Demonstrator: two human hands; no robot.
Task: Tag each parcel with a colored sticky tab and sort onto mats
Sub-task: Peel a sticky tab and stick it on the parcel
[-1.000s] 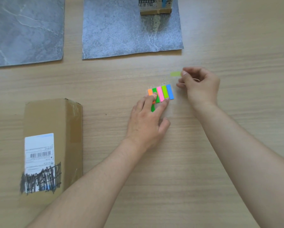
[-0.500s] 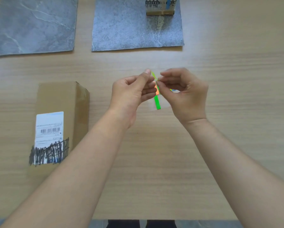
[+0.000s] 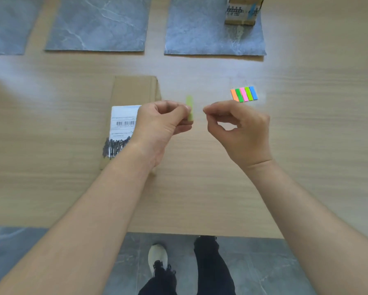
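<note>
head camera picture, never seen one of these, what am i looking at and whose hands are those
There is no machine here. A person wears one camera on the head, so you look down along their own arms. The left hand pinches a pale green sticky tab. The right hand has its fingertips curled together and seems to hold nothing. On the wooden table lie a cardboard parcel with a white label, partly hidden by the left wrist, and a pad of coloured tabs to the right. At the far edge lie grey mats; a smaller parcel stands on the rightmost one. Below the table edge are the person's legs and a shoe.
</note>
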